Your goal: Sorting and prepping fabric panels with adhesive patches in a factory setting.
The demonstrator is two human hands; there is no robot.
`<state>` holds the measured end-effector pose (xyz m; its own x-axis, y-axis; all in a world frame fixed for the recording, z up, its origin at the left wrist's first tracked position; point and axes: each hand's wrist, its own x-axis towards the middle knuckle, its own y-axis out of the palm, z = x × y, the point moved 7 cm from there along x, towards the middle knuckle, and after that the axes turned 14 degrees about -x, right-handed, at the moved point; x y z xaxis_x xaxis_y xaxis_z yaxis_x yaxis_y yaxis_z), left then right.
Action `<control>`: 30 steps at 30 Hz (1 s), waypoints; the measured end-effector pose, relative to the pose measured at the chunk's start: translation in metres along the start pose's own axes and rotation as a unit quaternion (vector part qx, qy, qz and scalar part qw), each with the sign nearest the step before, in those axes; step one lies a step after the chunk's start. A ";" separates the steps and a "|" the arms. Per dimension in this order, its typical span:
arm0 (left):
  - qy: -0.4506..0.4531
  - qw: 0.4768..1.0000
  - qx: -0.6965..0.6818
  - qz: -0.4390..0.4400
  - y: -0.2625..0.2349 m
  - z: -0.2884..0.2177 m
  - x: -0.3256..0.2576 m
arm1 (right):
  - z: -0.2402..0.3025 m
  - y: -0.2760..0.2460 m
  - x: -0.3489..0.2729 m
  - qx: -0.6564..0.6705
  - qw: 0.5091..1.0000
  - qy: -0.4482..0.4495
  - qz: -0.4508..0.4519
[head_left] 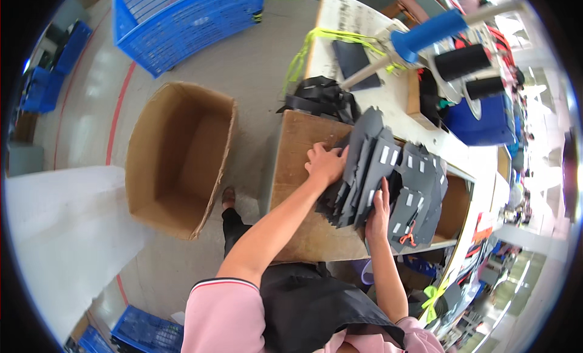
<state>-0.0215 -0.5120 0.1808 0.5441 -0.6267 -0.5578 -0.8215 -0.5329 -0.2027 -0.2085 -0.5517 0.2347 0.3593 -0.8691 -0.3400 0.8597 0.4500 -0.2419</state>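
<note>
Between my two hands is a thick stack of dark grey fabric pieces [358, 177], tilted on edge over the brown wooden table top [297, 213]. My left hand [328, 163] grips its left side, fingers curled against the edges. Against its right side lies my right hand [379, 213], fingers pointing away from me and pressing the pieces together. White patches show on the front piece. Just right of it, a second pile of grey pieces [419, 192] with white patches lies flat. A small orange item [410, 233] rests on that pile; its kind is unclear.
An open cardboard box [182, 165] stands on the floor to the left, with a blue plastic crate [188, 28] beyond it. Black straps [322, 99] are bundled at the table's far edge. A thread stand [431, 34] with black spools rises at the far right.
</note>
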 end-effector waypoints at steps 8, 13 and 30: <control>-0.177 0.800 -0.489 0.298 0.020 -0.005 -0.011 | -0.006 -0.010 0.007 -0.104 0.994 -0.007 -0.024; -0.195 0.819 -0.506 0.187 0.010 0.002 -0.004 | 0.000 -0.013 0.006 -0.138 0.990 -0.018 -0.032; -0.273 0.841 -0.408 0.229 0.006 0.100 0.002 | -0.005 -0.010 -0.007 -0.219 0.969 -0.097 -0.062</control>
<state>-0.0426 -0.4593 0.0983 -0.1383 -0.6370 -0.7583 -0.4119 -0.6594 0.6290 -0.2211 -0.5493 0.2344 0.3605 -0.9255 -0.1159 0.6797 0.3458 -0.6469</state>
